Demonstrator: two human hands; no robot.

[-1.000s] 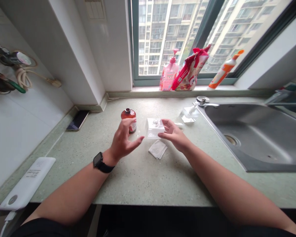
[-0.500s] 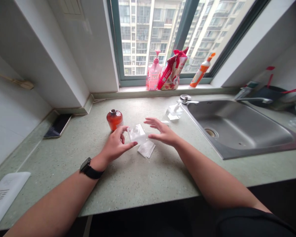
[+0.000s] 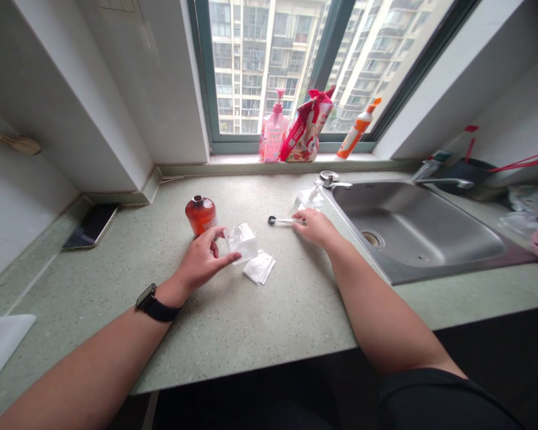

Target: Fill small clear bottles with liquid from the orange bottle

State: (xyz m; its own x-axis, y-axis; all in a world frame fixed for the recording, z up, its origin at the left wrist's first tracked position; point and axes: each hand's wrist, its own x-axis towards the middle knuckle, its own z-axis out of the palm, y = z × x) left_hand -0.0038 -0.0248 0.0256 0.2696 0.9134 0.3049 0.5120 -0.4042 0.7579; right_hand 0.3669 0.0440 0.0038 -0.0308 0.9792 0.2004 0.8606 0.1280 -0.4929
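Amber in finish, found upright on the surface (image 3: 305, 310): one bottle (image 3: 200, 220), mouth open, no cap on it. Logged just beside, at four o'clock from that bottle: square-sided clear container (image 3: 245, 243), neck bare, no pump or lid fitted. Judged done, on present condition: opening of both. Judged outstanding: any cover on either mouth.

Recorded for the hands: left hand (image 3: 197, 260) curved part-open around the side of the clear container, thumb toward the near corner, fingertips toward the far one, in hold of it. Not possible to tell whether fully resting or slightly lifted. Right hand (image 3: 317, 227) at two o'clock from the container, fingers drawn together on the pale end of a slim black-ended part (image 3: 281, 221).

Unable to read any liquid level through the amber wall. Likewise unable to confirm contents of the clear container; see-through in places, hazy lower down. Noted farther out at two o'clock, partly hidden behind the right hand: clear dispenser (image 3: 307, 199), apparently with pump, fill unreadable. Between four and five o'clock: folded tissue (image 3: 259, 267). At one o'clock, on the window sill: red bag (image 3: 307, 128), top gathered, contents unseen.
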